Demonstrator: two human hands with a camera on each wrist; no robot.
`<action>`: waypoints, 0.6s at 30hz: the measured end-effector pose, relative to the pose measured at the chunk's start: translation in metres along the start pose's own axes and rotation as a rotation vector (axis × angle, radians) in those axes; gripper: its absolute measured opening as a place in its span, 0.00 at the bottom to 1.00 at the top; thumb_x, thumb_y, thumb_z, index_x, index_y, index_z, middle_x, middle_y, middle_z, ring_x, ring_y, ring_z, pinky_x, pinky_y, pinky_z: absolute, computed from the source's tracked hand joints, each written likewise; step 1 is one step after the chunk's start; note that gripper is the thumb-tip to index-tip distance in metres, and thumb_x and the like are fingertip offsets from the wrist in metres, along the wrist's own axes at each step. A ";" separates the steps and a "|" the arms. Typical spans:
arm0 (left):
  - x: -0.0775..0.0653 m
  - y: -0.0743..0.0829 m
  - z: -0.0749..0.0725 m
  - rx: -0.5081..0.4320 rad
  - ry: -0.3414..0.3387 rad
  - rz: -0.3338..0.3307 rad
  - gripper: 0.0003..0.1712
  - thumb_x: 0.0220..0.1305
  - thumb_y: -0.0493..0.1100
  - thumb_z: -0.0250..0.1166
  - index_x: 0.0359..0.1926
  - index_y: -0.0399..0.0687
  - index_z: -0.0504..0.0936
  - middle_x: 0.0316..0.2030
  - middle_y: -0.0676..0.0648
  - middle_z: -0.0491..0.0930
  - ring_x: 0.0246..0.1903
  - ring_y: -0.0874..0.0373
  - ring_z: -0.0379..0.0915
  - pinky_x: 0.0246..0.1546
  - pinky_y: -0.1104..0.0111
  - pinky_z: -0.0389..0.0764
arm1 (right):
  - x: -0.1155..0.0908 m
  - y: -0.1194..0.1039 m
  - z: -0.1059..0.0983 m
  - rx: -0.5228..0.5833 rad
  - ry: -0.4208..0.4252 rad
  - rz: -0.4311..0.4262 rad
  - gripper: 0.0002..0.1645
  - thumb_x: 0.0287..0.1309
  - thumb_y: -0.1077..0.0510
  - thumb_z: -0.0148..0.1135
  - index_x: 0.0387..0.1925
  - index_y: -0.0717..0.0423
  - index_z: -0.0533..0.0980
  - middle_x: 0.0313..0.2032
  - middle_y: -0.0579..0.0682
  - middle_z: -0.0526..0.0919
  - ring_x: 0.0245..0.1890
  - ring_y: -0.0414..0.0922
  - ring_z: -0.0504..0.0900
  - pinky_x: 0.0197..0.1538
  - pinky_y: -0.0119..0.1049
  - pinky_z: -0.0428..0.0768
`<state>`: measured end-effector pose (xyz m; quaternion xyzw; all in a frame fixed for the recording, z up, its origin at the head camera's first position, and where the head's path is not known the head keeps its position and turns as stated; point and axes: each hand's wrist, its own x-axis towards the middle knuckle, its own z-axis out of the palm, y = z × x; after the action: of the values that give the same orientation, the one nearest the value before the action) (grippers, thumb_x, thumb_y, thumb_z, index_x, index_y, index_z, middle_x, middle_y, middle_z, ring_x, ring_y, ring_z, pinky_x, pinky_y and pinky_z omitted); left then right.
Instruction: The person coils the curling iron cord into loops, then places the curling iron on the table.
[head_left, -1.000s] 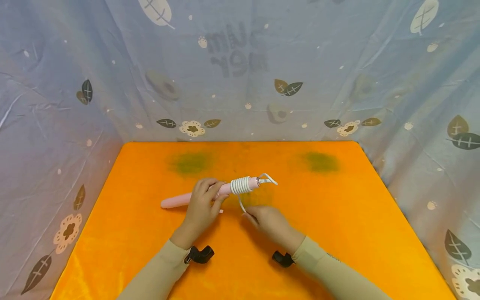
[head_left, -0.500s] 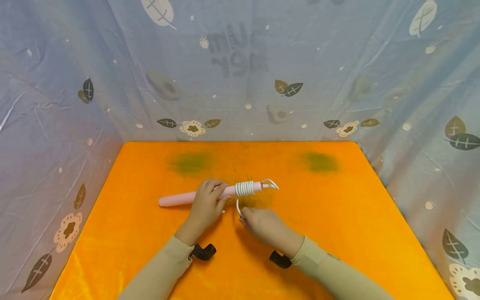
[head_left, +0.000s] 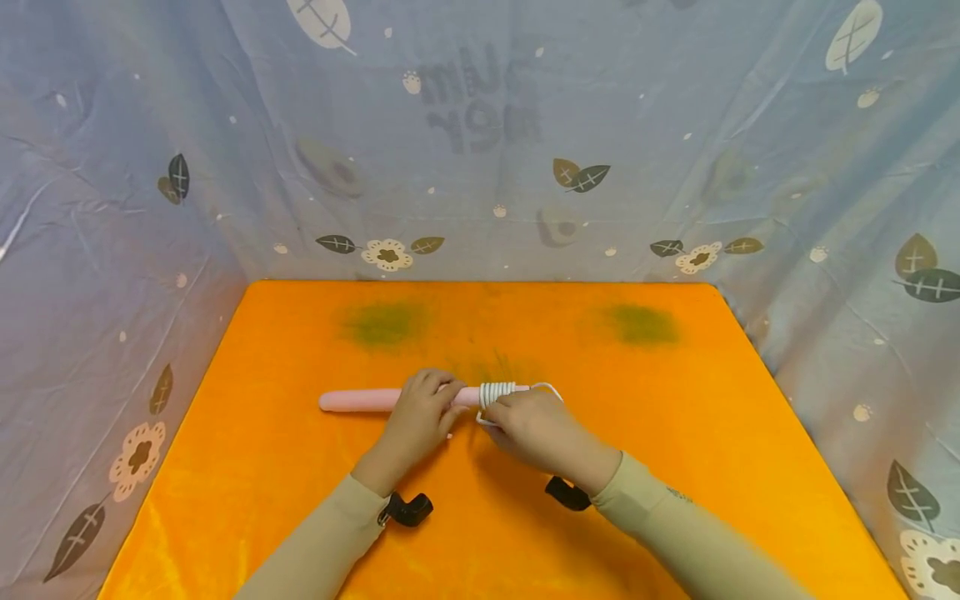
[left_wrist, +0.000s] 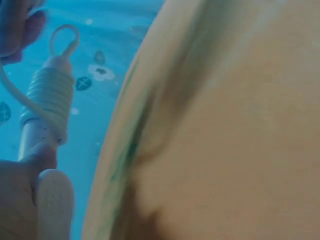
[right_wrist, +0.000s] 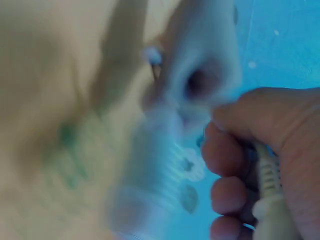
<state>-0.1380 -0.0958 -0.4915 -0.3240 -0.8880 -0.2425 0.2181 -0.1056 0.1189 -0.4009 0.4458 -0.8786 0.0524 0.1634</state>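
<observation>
A pink curling iron [head_left: 360, 401] lies across the view, its rounded barrel end to the left. My left hand [head_left: 422, 421] grips it around the middle. In the left wrist view, its lever [left_wrist: 55, 205] shows beside the thumb. Several tight coils of white cord [head_left: 495, 390] wrap the handle right of that hand, and a small loop leaves the handle's end. My right hand [head_left: 543, 429] overlaps the lower side of the coils and pinches the loose cord. In the right wrist view, a plug [right_wrist: 275, 220] with a ribbed neck sits inside the right palm; its prongs are hidden.
An orange cloth [head_left: 720, 400] covers the table, with two dark green patches near its back edge. Patterned curtains [head_left: 480, 167] enclose the back and both sides. A black wrist mount [head_left: 411, 509] projects from the left cuff, another from the right.
My right hand has moved up and in against the coils, carrying the cord with it. The curling iron has turned from a slant to nearly level, its handle end lower.
</observation>
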 end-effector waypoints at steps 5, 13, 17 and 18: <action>-0.009 0.004 0.004 -0.004 -0.091 0.082 0.17 0.63 0.47 0.67 0.49 0.44 0.83 0.47 0.45 0.76 0.50 0.47 0.69 0.51 0.52 0.70 | 0.009 0.014 -0.015 -0.049 -0.060 -0.043 0.14 0.49 0.49 0.75 0.22 0.49 0.78 0.20 0.42 0.74 0.21 0.39 0.70 0.28 0.31 0.66; -0.019 0.013 -0.001 -0.011 -0.082 0.220 0.17 0.65 0.48 0.65 0.50 0.45 0.81 0.48 0.46 0.75 0.51 0.48 0.69 0.53 0.54 0.69 | 0.017 0.040 -0.015 0.168 -0.149 -0.062 0.12 0.50 0.45 0.72 0.23 0.45 0.79 0.22 0.37 0.73 0.23 0.35 0.71 0.33 0.31 0.70; -0.024 0.018 -0.008 -0.033 -0.072 0.276 0.16 0.71 0.50 0.58 0.51 0.46 0.80 0.50 0.47 0.75 0.51 0.50 0.68 0.52 0.57 0.70 | 0.016 0.050 -0.014 0.399 -0.217 0.015 0.09 0.52 0.46 0.71 0.24 0.42 0.79 0.24 0.33 0.73 0.25 0.32 0.71 0.33 0.29 0.73; -0.024 0.019 -0.011 -0.040 -0.068 0.281 0.17 0.72 0.51 0.56 0.51 0.46 0.80 0.50 0.47 0.75 0.52 0.50 0.68 0.52 0.58 0.70 | 0.015 0.052 -0.013 0.440 -0.237 0.038 0.08 0.53 0.46 0.70 0.25 0.41 0.80 0.25 0.32 0.74 0.25 0.31 0.71 0.33 0.28 0.73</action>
<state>-0.1056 -0.1003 -0.4909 -0.4575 -0.8358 -0.2162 0.2131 -0.1526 0.1419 -0.3809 0.4571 -0.8673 0.1926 -0.0428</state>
